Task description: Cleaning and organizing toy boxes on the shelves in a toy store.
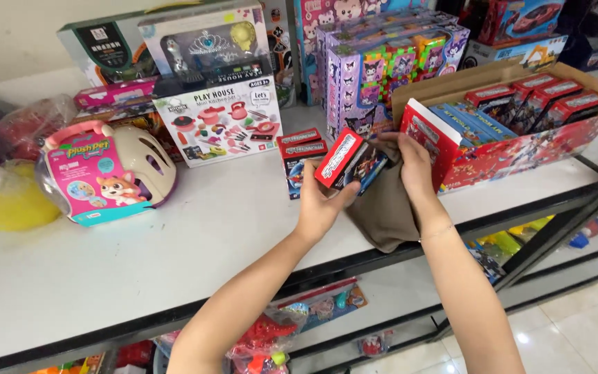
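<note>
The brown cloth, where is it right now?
In the head view, the brown cloth hangs over the front edge of the white shelf, right of centre, held by the right hand against the small red toy box.

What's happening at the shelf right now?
A person stands at a white toy shelf. The left hand holds a small red toy box tilted above the shelf, while the right hand presses a brown cloth against it. Two similar boxes stand just behind, and a cardboard tray of more boxes sits to the right.
</note>
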